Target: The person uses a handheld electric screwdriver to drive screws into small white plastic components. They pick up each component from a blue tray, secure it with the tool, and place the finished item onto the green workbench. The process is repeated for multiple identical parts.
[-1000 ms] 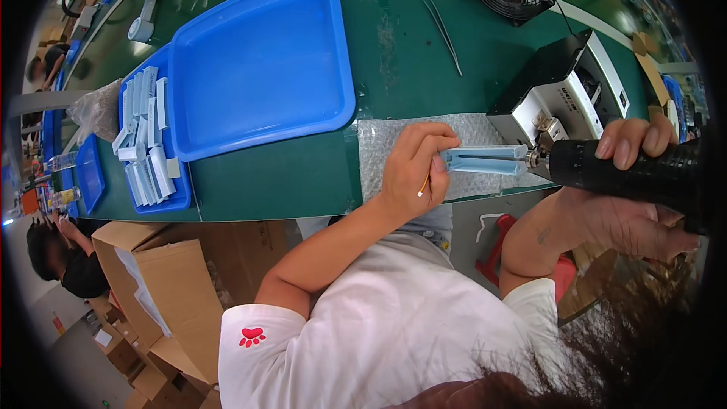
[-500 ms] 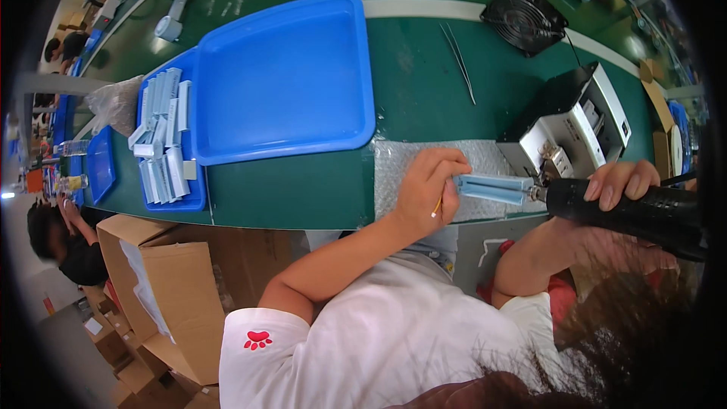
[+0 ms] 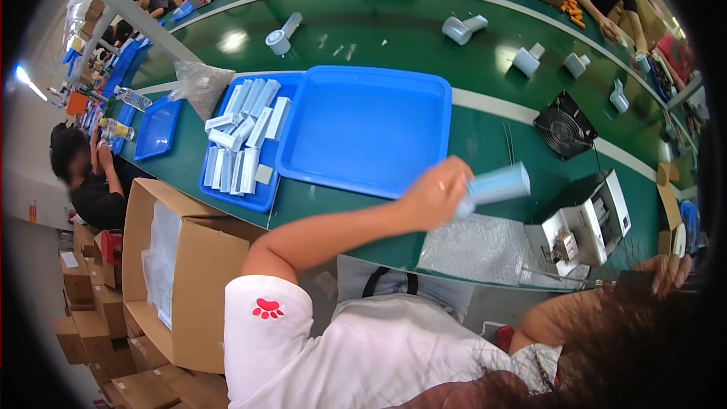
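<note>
Nearest, low on the right, the right hand (image 3: 666, 273) rests on a dark tool (image 3: 644, 282); hair hides most of it, so whether that grip is closed I cannot tell. Just beyond it a sheet of bubble wrap (image 3: 481, 248) lies on the green worktop (image 3: 485, 144), with a small grey machine (image 3: 587, 220) at its right edge. To the left, below the worktop's edge, an open carton (image 3: 178, 273) holds white sheets.

The left hand (image 3: 439, 193) is lifted above the worktop, its grip clamped on one end of a pale blue box (image 3: 496, 185); the box points right and slightly up, clear of the surface, between the machine and the big tray (image 3: 367, 129).

That big blue tray is bare inside and overlaps a smaller tray (image 3: 261, 198) on its left, which carries a heap of pale boxes (image 3: 242, 132). A clear bag (image 3: 201, 85) sits just behind this tray, and another small blue tray (image 3: 157, 129) lies further left.

A black fan (image 3: 566, 134) stands right of the big tray. Beyond the white stripe, white parts (image 3: 462, 29) are scattered along the far lane.
</note>
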Tool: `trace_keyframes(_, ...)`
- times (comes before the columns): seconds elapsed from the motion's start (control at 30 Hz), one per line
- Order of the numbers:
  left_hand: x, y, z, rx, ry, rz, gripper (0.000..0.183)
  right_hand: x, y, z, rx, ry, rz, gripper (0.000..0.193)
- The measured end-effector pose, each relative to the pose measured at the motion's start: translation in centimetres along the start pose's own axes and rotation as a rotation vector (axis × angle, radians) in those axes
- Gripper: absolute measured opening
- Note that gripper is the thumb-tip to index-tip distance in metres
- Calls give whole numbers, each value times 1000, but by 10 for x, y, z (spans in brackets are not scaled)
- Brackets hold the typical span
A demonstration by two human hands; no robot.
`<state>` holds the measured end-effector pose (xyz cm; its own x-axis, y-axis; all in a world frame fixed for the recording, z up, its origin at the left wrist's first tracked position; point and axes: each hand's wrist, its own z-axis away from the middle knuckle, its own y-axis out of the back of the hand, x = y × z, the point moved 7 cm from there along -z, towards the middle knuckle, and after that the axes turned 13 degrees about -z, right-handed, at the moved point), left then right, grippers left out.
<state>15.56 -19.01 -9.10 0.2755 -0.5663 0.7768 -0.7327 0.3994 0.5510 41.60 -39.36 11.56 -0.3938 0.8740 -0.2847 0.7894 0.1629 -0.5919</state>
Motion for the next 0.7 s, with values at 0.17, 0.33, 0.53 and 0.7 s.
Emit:
trace_keyframes(0.17,-98,101,-123,248,119,-210,31,30,20,10,76,-183,415,71)
trace_keyframes(0.33,-212,165,-208,285,493,-192,49,40,31,5,309,-26,639,65)
trace_keyframes(0.53,-272,232,-227,203,530,-817,88,50,26,-4,395,168,774,52)
trace_keyframes(0.7,-281,344,-169,416,754,-1449,60,48,26,-3,287,150,829,58)
